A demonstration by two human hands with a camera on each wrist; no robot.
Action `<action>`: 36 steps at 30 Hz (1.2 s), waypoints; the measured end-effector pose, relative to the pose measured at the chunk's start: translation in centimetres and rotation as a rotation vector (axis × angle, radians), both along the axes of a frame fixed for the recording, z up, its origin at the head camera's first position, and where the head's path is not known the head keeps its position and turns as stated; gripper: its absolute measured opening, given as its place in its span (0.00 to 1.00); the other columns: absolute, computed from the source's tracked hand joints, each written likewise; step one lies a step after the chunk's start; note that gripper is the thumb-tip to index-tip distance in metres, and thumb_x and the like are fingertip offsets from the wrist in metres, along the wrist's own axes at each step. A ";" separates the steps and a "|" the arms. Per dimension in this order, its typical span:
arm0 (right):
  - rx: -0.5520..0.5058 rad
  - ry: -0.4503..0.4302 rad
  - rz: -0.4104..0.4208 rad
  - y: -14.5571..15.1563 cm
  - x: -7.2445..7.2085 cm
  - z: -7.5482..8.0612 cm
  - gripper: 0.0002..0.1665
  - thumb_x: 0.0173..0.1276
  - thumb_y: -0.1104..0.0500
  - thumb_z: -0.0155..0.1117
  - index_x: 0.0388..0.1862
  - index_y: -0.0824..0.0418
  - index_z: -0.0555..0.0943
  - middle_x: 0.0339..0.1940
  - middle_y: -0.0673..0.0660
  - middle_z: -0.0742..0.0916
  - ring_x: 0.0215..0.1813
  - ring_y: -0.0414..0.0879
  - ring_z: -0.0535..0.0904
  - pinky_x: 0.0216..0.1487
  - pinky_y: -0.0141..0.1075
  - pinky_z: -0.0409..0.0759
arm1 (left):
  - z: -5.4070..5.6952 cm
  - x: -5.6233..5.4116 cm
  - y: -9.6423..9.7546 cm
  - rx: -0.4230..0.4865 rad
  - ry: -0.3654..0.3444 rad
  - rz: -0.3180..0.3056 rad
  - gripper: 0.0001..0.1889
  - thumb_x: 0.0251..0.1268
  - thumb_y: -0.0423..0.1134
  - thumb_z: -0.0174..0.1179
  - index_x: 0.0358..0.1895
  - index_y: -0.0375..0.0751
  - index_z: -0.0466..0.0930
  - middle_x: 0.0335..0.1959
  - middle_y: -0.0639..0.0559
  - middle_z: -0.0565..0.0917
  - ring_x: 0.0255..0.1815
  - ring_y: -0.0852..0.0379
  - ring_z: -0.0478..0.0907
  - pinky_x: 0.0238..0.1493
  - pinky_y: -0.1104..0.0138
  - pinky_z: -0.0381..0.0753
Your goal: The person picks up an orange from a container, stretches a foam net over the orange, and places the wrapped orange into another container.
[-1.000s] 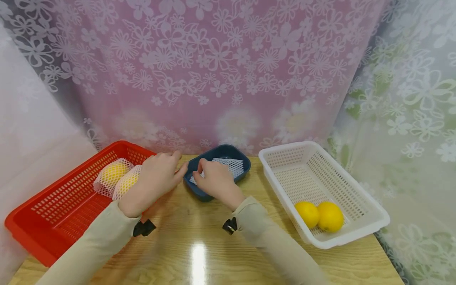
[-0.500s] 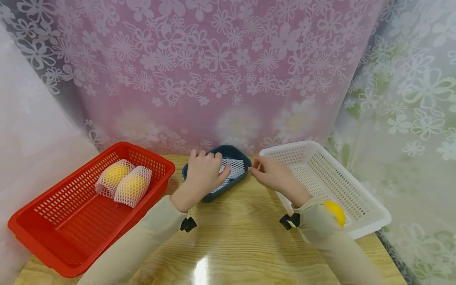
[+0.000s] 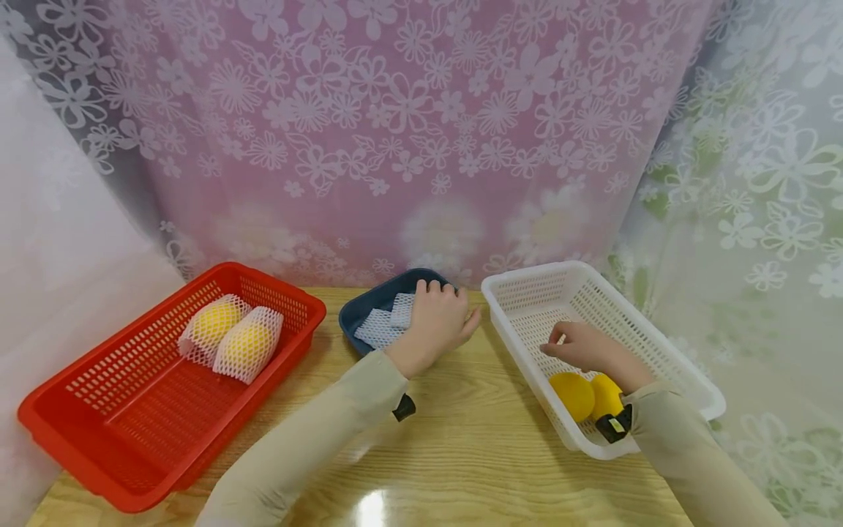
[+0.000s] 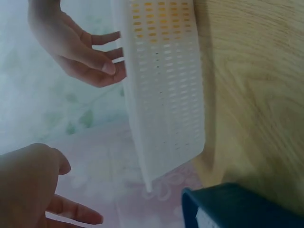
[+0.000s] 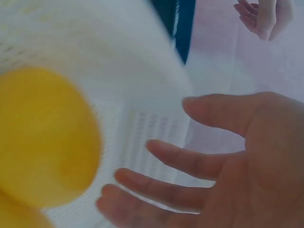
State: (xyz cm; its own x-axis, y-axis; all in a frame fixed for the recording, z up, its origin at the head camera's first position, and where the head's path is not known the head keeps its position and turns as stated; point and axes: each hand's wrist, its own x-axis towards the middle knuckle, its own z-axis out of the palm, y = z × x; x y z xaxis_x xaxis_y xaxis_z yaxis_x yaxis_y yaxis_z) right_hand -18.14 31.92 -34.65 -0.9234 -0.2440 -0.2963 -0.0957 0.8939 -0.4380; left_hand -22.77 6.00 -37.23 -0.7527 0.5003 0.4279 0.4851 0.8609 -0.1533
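Over the white basket (image 3: 523,369) my right hand (image 3: 586,345) hovers with fingers spread and nothing held. Just below it lie two yellow-orange fruits (image 3: 571,396), like oranges; one large fruit (image 5: 47,137) fills the left of the right wrist view. My left hand (image 3: 436,316) is above the right side of a dark blue tray (image 3: 372,296), its fingers loosely bent around nothing. White foam net sleeves (image 3: 378,329) lie in that tray, partly hidden by the hand. In the left wrist view, the right hand (image 4: 83,52) appears beside the white basket's rim.
At the left stands a red basket (image 3: 158,439) with two yellow fruits in white foam nets (image 3: 246,345). All three containers rest on a wooden table (image 3: 461,439). A pink flowered curtain (image 3: 395,146) hangs behind them.
My right hand has moved from the blue tray rightward to above the fruits in the white basket. The left hand has moved right, from beside the red basket to over the blue tray.
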 end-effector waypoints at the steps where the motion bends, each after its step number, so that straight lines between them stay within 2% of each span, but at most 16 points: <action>1: 0.008 -0.031 -0.014 0.5 0.1 -0.2 0.19 0.72 0.50 0.61 0.45 0.66 0.76 0.37 0.59 0.82 0.32 0.50 0.74 0.31 0.43 0.78 | -0.2 0.0 0.6 -0.027 -0.037 0.016 0.26 0.75 0.61 0.43 0.39 0.47 0.84 0.30 0.49 0.83 0.34 0.48 0.76 0.42 0.56 0.71; 4: 0.026 -0.125 -0.062 1.7 0.4 -1.0 0.21 0.70 0.47 0.62 0.48 0.64 0.75 0.46 0.63 0.82 0.39 0.54 0.76 0.33 0.47 0.81 | -1.0 0.0 2.3 -0.085 -0.131 0.037 0.30 0.73 0.67 0.40 0.46 0.49 0.85 0.36 0.48 0.83 0.38 0.48 0.76 0.45 0.55 0.71; 6: 0.027 -0.177 -0.091 2.2 0.5 -1.4 0.22 0.70 0.47 0.63 0.50 0.63 0.75 0.49 0.65 0.80 0.43 0.55 0.76 0.34 0.48 0.81 | -1.4 0.3 3.3 -0.114 -0.177 0.037 0.33 0.71 0.70 0.36 0.48 0.50 0.83 0.39 0.47 0.83 0.41 0.47 0.75 0.47 0.54 0.70; 10: -0.027 -0.288 -0.129 2.7 0.5 -2.3 0.27 0.69 0.46 0.64 0.56 0.64 0.73 0.55 0.69 0.76 0.47 0.59 0.76 0.35 0.52 0.82 | -2.4 0.9 5.1 -0.146 -0.208 0.043 0.36 0.69 0.74 0.32 0.54 0.53 0.79 0.45 0.47 0.83 0.46 0.47 0.76 0.51 0.52 0.70; 15: -0.083 -0.393 -0.135 2.9 0.4 -3.3 0.31 0.67 0.50 0.66 0.62 0.64 0.69 0.57 0.70 0.74 0.48 0.61 0.75 0.38 0.56 0.83 | -4.0 1.4 6.6 -0.158 -0.222 0.048 0.37 0.65 0.78 0.31 0.52 0.55 0.77 0.45 0.49 0.82 0.45 0.48 0.74 0.45 0.55 0.68; 19: -0.094 -0.421 -0.138 2.8 0.2 -3.7 0.31 0.64 0.55 0.67 0.62 0.63 0.70 0.55 0.67 0.74 0.48 0.60 0.75 0.36 0.55 0.84 | -5.1 1.6 7.4 -0.164 -0.231 0.016 0.38 0.64 0.79 0.29 0.51 0.56 0.76 0.48 0.48 0.82 0.48 0.48 0.72 0.48 0.54 0.67; 22: -0.105 -0.444 -0.140 2.6 0.1 -3.8 0.32 0.60 0.59 0.68 0.62 0.64 0.70 0.53 0.67 0.75 0.46 0.60 0.75 0.35 0.56 0.84 | -5.5 1.8 7.8 -0.174 -0.238 -0.006 0.39 0.64 0.79 0.26 0.53 0.55 0.75 0.50 0.47 0.82 0.49 0.47 0.72 0.51 0.52 0.67; 28: -0.091 -0.491 -0.124 2.5 -0.2 -3.9 0.35 0.54 0.62 0.71 0.62 0.62 0.72 0.48 0.64 0.76 0.44 0.60 0.76 0.35 0.55 0.84 | -5.7 2.5 8.2 -0.185 -0.238 -0.012 0.41 0.64 0.79 0.25 0.53 0.52 0.75 0.49 0.47 0.82 0.48 0.47 0.72 0.50 0.51 0.68; 36: -0.078 -0.477 -0.131 2.4 0.0 -4.1 0.31 0.54 0.60 0.71 0.58 0.61 0.74 0.44 0.62 0.77 0.42 0.58 0.76 0.32 0.54 0.84 | -5.6 2.8 8.2 -0.176 -0.244 0.006 0.39 0.63 0.79 0.27 0.52 0.54 0.74 0.48 0.48 0.81 0.48 0.47 0.72 0.49 0.52 0.66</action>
